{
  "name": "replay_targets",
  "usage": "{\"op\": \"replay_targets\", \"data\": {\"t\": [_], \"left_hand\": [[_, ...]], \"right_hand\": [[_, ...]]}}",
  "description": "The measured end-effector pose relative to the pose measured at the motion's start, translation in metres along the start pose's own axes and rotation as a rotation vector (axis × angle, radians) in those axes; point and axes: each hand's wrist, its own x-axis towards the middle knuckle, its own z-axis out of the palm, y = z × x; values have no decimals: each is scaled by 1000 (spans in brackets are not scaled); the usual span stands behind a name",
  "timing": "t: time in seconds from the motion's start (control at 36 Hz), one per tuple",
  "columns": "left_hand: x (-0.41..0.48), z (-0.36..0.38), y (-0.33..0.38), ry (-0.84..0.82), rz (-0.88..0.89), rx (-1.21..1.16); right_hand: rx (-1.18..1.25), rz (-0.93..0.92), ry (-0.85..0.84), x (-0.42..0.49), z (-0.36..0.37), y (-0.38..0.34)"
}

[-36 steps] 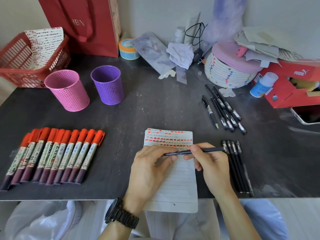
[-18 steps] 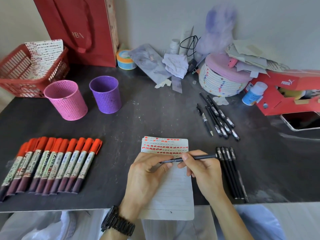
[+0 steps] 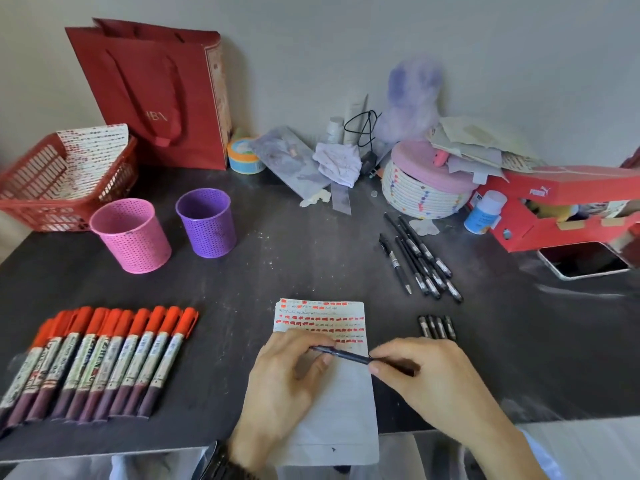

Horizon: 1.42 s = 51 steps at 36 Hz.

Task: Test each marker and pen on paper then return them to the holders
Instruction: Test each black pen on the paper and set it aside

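Plain pale grey wall (image 3: 346,46) behind, dark scuffed bench (image 3: 311,265) butted against it, white dusty smears across its right side, soft even daylight, pale floor beyond the bench's left edge

The red paper bag (image 3: 156,98) standing against the wall carries pale letters that read roughly "HBX" (the first letter is faint). The red shoebox (image 3: 561,199) at the right shows the white PUMA word and leaping-cat logo on its lid edge. The red-capped markers (image 3: 100,362) lying in a row on the left have printed barrels with "ZHEN" legible on a few of them; the rest of that print is too small to read. The paper sheet (image 3: 322,320) bears red marks and scribbled lines, none legible as words. The label on the small white bottle (image 3: 483,213) is blurred
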Motion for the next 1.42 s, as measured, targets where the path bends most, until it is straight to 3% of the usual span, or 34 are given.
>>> {"op": "replay_targets", "data": {"t": [0.06, 0.14, 0.28, 0.42, 0.5, 1.42], "left_hand": [[-1, 2, 0, -16, 0, 27], [-1, 6, 0, -19, -10, 83], [-1, 13, -2, -9, 28, 237], [0, 17, -6, -7, 49, 310], [0, 16, -5, -10, 43, 313], [0, 18, 6, -11, -11, 490]], "right_hand": [[-173, -46, -25, -7, -2, 1], [-182, -18, 36, -19, -11, 8], [-49, 218, 348, -38, -34, 42], [39, 491, 424, -59, -42, 77], [18, 548, 412, -65, -36, 84], [-89, 511, 342, -50, -19, 81]]}}
